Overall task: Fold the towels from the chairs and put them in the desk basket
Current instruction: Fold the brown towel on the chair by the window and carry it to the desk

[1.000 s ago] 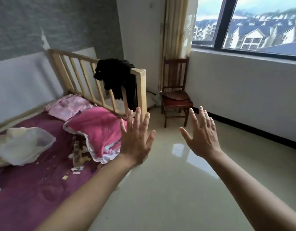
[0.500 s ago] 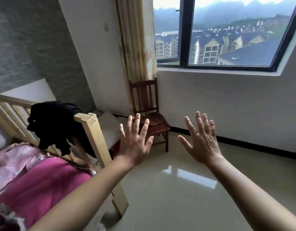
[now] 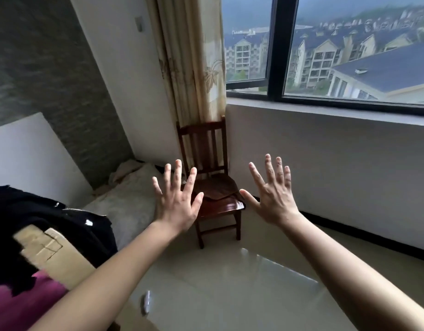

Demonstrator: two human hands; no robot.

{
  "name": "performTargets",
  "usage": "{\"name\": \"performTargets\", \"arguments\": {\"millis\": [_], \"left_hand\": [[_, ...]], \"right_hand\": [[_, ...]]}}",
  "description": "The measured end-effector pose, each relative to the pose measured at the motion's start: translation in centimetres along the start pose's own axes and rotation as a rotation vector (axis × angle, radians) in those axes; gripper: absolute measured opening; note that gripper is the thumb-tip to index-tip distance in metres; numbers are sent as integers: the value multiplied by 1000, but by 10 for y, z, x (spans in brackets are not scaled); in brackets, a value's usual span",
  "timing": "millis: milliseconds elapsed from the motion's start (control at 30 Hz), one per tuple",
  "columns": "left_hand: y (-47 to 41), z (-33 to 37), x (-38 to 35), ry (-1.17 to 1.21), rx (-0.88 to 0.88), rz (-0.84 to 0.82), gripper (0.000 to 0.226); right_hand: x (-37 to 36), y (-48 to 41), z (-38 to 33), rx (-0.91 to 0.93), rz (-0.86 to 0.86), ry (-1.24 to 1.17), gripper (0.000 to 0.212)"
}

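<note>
Before corner chair (image 3: 209,187): left hand (image 3: 176,201), right hand (image 3: 274,194) spread, empty.

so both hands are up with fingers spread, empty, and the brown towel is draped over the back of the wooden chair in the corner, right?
Not quite. In the head view the brown towel lies on the seat of the wooden chair, not over its back; the backrest slats are bare. The rest holds: the left hand and right hand are raised, fingers spread, holding nothing.
</note>
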State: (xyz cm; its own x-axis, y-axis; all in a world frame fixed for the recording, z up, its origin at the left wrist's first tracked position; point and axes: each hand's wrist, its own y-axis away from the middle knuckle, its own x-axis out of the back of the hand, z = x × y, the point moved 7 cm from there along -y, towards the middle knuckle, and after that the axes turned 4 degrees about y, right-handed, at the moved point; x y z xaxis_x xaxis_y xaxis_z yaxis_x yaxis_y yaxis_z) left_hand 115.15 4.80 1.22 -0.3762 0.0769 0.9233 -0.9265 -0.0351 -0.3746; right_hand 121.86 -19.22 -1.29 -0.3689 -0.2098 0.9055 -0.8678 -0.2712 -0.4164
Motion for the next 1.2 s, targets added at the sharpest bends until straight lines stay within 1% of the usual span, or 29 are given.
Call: {"name": "performTargets", "arguments": {"millis": [233,333,467,567,667,800,933,1067,1200], "left_hand": [[-128,-39,-99,23,53,-92,74],[-193,-58,-151,47,64,-179,70],[-270,-75,-206,112,72,-300,74],[-325,-86,-250,93,72,-397,75],[-363,-91,-290,75,75,-457,76],[-398,-99,-336,59,100,-509,77],[-426,-115,-386,38,260,-630,77],[-451,-139,-414,17,366,-671,77],[-452,-160,-430,50,475,-703,77]], "right_hand": [[-103,-122,23,19,-79,43,82],[-148,-187,41,7,-148,73,82],[-190,-263,67,-13,-210,115,78],[-221,-311,92,-71,-223,109,77],[-258,-347,115,-63,-247,140,79],[-315,-390,137,-44,-344,108,80],[-384,-438,147,37,-496,32,80],[-437,-479,139,142,-553,-6,79],[-472,-501,117,195,-613,-39,76]]}}
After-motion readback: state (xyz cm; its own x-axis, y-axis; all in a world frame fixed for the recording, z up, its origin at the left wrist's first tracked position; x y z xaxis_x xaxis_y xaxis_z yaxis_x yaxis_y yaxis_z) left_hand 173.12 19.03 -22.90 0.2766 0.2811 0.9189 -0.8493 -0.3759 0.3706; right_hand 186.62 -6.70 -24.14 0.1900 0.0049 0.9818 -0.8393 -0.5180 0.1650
